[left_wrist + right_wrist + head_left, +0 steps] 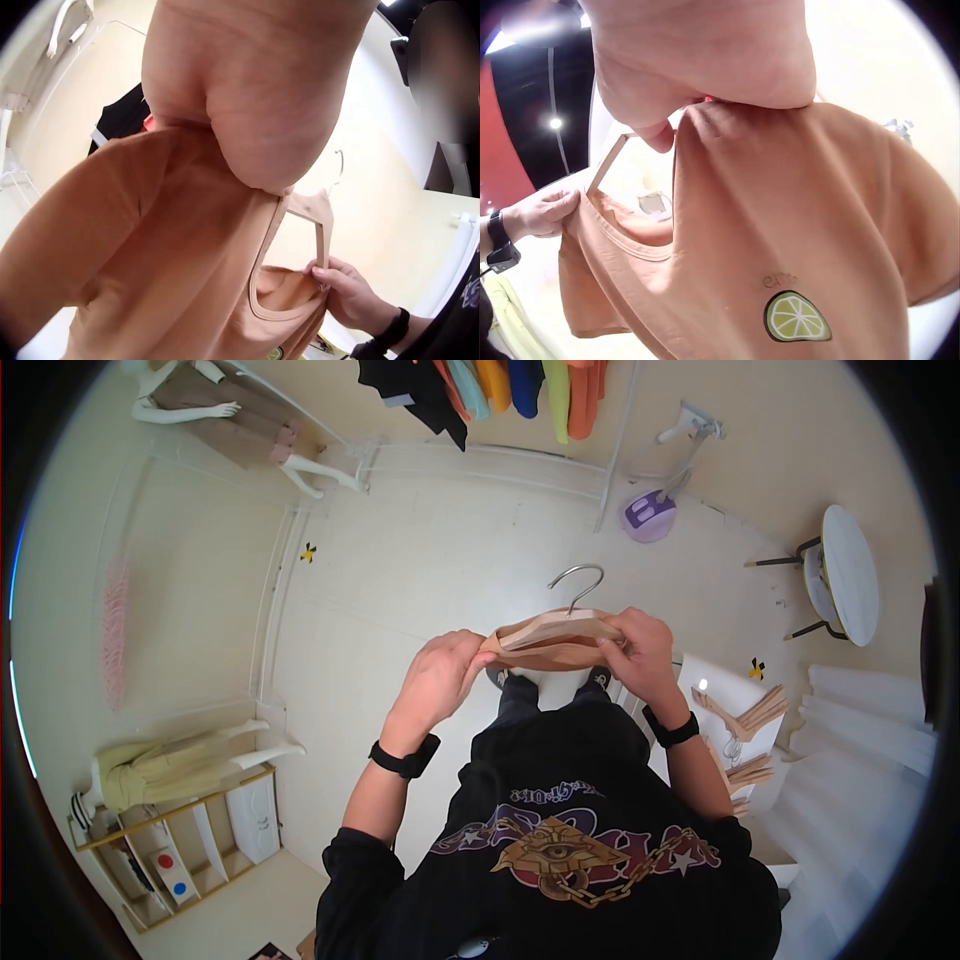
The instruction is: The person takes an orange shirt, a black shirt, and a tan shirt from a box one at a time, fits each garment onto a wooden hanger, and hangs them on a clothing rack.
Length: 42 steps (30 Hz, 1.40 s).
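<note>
An orange-tan T-shirt (pixel 735 225) with a green citrus print hangs on a wooden hanger (pixel 560 628), its metal hook (pixel 578 570) pointing up past the neckline. My left hand (pixel 440 670) pinches the shirt's shoulder at one end of the hanger. At the other end my right hand (pixel 643 650) grips the opposite shoulder, thumb on the neckline side. In the left wrist view the hanger's bar (pixel 322 236) shows inside the open neck, with my right hand (pixel 352 296) beside it. The hanger's ends under the cloth are hidden.
Clothes (pixel 525 390) hang on a rack at the top. A purple steamer base (pixel 650 517) stands beside it, with a round white table (pixel 850 575) at right. Spare wooden hangers (pixel 745 720) lie on a white surface near my right arm. Two mannequins and a shelf (pixel 215 840) are at left.
</note>
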Each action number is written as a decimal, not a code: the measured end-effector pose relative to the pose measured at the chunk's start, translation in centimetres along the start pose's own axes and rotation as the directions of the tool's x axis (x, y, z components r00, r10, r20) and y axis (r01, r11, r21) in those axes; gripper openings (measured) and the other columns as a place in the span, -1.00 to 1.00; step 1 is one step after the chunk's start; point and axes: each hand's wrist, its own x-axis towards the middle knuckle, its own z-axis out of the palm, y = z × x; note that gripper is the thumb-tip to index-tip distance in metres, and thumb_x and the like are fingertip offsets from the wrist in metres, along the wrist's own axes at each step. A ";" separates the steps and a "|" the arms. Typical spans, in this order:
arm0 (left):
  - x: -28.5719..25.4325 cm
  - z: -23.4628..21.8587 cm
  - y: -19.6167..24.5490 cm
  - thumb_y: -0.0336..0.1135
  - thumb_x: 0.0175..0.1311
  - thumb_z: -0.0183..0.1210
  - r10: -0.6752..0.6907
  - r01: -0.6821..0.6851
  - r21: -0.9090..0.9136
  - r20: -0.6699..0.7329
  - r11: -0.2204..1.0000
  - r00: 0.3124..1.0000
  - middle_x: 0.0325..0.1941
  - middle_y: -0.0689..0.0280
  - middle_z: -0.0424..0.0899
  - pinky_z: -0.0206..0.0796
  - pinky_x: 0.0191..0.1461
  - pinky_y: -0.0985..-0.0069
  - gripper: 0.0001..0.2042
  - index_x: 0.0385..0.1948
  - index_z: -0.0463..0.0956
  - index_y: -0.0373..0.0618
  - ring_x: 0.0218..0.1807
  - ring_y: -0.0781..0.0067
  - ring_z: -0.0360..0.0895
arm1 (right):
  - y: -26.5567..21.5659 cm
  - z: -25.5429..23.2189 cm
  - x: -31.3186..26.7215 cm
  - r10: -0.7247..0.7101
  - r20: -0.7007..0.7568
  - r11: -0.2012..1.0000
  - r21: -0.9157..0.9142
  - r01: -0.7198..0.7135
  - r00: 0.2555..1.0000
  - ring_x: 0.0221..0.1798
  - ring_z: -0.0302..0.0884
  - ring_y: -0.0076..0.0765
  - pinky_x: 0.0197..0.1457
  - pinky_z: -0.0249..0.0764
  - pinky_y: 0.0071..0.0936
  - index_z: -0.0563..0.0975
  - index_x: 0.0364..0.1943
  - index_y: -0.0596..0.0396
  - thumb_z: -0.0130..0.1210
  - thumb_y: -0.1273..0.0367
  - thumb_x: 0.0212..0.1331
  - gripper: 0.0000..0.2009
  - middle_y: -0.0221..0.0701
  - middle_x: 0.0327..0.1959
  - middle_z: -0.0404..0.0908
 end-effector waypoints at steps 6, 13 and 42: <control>-1.0 -3.4 -5.9 -0.18 0.50 0.25 0.052 -0.055 -0.049 -0.064 0.997 0.997 -0.29 0.11 0.69 0.52 -0.12 0.11 -0.76 -0.23 0.60 -0.20 -0.22 -0.08 0.67 | -4.6 6.2 3.4 -0.065 0.044 0.996 -0.058 0.067 0.997 -0.30 0.52 -0.12 -0.20 0.42 -0.23 0.70 -0.08 0.11 0.36 0.39 0.20 -0.77 -0.32 -0.36 0.55; -3.7 -8.1 -13.3 -0.19 0.48 0.26 -0.032 0.002 -0.134 -0.227 0.991 0.973 -0.37 0.16 0.69 0.52 -0.22 0.17 -0.78 -0.28 0.64 -0.16 -0.30 -0.01 0.66 | -6.4 7.7 6.4 0.140 0.181 0.990 -0.053 -0.132 0.974 0.02 0.66 -0.11 0.11 0.57 -0.27 0.64 0.21 0.10 0.52 0.35 0.14 -0.48 -0.27 -0.05 0.69; 3.5 -23.3 -29.7 -0.14 0.58 0.19 -0.564 0.491 -0.280 -0.444 0.825 0.696 -0.55 0.15 0.44 0.32 -0.38 0.31 -0.63 -0.40 0.52 -0.25 -0.51 0.13 0.40 | -3.1 28.9 43.3 -0.139 0.612 0.789 0.544 -0.286 0.778 0.20 0.67 -0.42 0.35 0.50 -0.42 0.62 0.30 0.14 0.34 0.54 0.30 -0.55 -0.35 0.15 0.76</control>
